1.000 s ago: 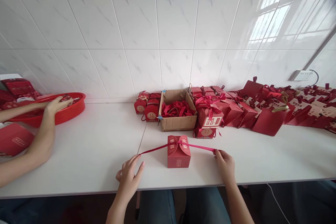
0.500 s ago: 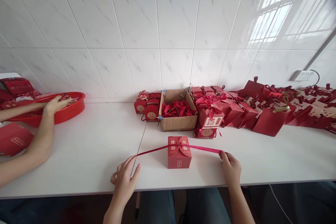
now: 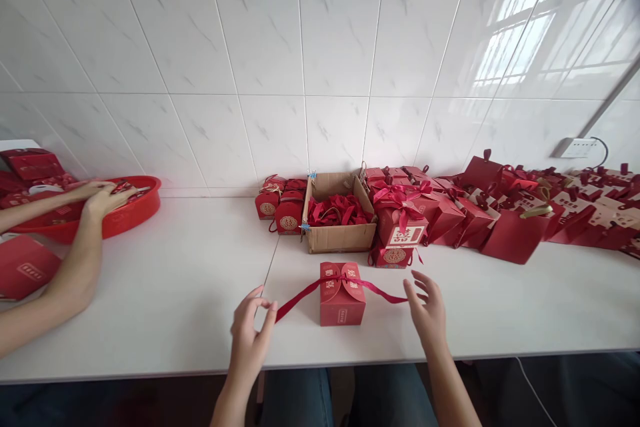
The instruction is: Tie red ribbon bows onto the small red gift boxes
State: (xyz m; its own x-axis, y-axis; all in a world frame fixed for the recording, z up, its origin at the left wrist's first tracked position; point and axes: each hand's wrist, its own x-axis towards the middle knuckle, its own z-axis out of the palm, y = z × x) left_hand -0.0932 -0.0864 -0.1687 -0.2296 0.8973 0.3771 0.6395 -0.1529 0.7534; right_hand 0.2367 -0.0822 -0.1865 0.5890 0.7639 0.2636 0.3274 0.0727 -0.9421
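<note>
The two hands stand on either side of one ribbon: the left hand (image 3: 249, 328) has thumb and forefinger curved into a narrow ring with the ribbon's end at their tips, though whether they pinch it cannot be told, while the right hand (image 3: 427, 310) has its fingers spread wide beside the other end. The smooth, flat crimson ribbon (image 3: 300, 295) sags in two tails from the top of one red card box (image 3: 342, 310), squarish, with curved interlocking flaps and pale lettering. This box sits on the glossy white bench (image 3: 185, 307), just in front of the carton (image 3: 340, 240), a single open one of plain brown cardboard holding a loose heap of red ribbons (image 3: 337, 208), too tangled to count. Left of the carton are two red boxes (image 3: 290, 221) with round gold medallions; right of it, a stack of two, the upper box (image 3: 391, 219) ribbon-tied and white-labelled, the lower box (image 3: 393, 258) medallion-fronted. Farther right crowd many angular red packages (image 3: 515, 237). Well left of the carton, another person's two arms (image 3: 73, 287) reach into one rounded red plastic tub (image 3: 135, 221).
</note>
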